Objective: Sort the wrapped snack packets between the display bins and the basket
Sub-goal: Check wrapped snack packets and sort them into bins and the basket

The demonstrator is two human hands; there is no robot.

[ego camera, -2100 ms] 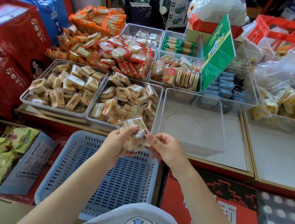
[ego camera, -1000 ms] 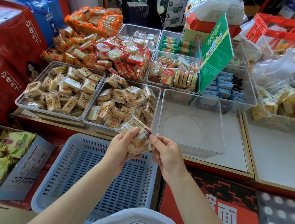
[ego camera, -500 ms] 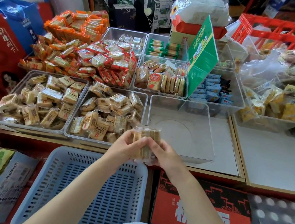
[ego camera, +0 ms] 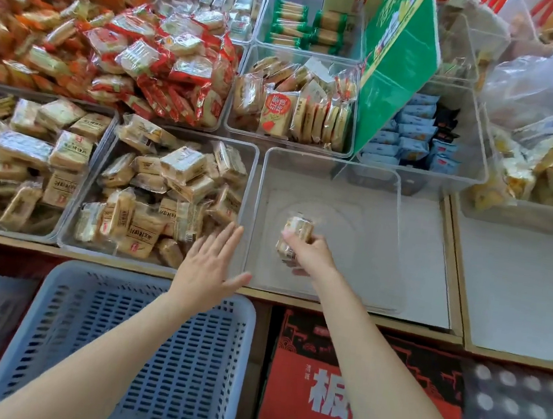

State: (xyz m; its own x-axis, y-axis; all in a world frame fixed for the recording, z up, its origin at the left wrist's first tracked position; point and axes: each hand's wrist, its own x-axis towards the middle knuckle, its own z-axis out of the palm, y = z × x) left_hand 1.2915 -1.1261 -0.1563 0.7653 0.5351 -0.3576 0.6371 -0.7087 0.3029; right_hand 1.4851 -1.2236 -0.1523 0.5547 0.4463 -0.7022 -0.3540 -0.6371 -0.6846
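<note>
My right hand [ego camera: 311, 256] grips a clear-wrapped beige snack packet [ego camera: 296, 230] inside the clear display bin [ego camera: 396, 236], low over its bare floor. My left hand [ego camera: 208, 268] is spread flat with straight fingers, holding nothing, at the front corner of the neighbouring bin [ego camera: 89, 208] full of similar beige packets. The pale blue slotted basket [ego camera: 62, 291] sits below the shelf edge under my left forearm, with no packets visible in it.
Another bin of beige packets [ego camera: 29, 160] stands at the left. Red and orange packets [ego camera: 154, 57] are heaped behind. Further bins hold biscuits [ego camera: 293, 108] and blue packets [ego camera: 411, 135]. A green sign [ego camera: 398, 61] leans over them. A red carton [ego camera: 334, 388] lies beside the basket.
Both hands held the packet together over the shelf edge. Now my left hand has let go and spread open, and my right hand has carried the packet into the clear bin. The view has moved closer.
</note>
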